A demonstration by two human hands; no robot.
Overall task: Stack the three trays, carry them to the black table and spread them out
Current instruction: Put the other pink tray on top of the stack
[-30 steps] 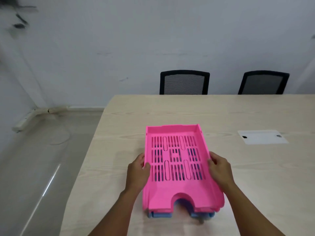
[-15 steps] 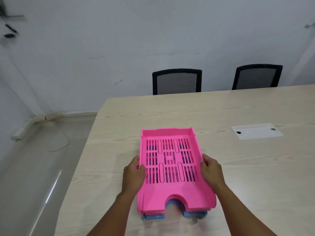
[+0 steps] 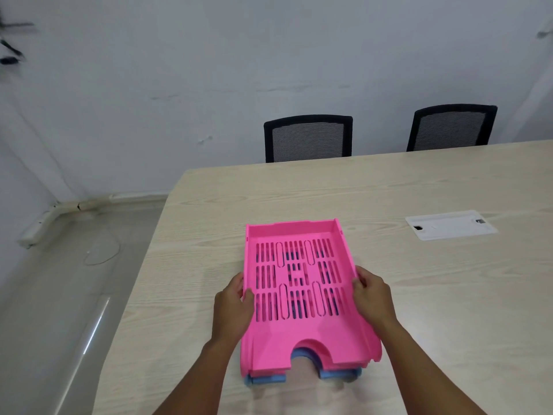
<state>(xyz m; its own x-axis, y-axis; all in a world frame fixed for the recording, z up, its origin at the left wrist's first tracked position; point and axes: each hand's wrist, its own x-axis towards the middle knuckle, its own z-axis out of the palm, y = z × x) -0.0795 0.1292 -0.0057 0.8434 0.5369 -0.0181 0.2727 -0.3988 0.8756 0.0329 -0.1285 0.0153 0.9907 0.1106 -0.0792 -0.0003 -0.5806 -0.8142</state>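
Head camera talk, two kids looking:

"Where are the trays?"

"They sit in one pile (image 3: 302, 298) on the pale wood surface (image 3: 419, 295), near its left edge. A pink tray (image 3: 299, 283) is on top. A blue tray (image 3: 341, 373) peeks out at the bottom. I think there is another one in the middle, but I can only see thin edges."

"What are the hands doing?"

"The left hand (image 3: 233, 307) grips the left side of the pile. The right hand (image 3: 372, 298) grips the right side. Fingers curl over the rims."

"Why one on each side?"

"So the pile stays flat and the trays don't slide apart when it gets carried, I guess."

"Is it up in the air?"

"I can't tell. It looks like it is resting or just barely up."

"Where's the black table?"

"Not in sight. Only two black chairs (image 3: 308, 138) by the wall."
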